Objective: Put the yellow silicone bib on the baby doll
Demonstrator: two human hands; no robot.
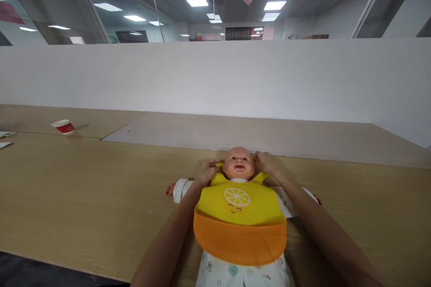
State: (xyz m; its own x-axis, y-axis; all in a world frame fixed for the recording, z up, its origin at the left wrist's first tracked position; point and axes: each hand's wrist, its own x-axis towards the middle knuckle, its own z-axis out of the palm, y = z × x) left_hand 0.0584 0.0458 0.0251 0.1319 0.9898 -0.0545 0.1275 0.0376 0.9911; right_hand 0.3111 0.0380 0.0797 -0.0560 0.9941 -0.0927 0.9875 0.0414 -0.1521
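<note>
Smiley yellow-and-orange rubbery bib (240, 218) on bald plastic doll (239, 162).
Chest is covered; straps (219, 179) don't look joined. Left hand (206, 171) pinches one; right hand's (265, 162) grip, I can't tell.

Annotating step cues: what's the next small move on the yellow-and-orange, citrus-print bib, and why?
Probably draw both yellow straps together behind the neck: the left hand and right hand are at them, flanking the bald plastic baby doll's head, and the bib covers its chest. Whether they already meet there is hidden.
</note>
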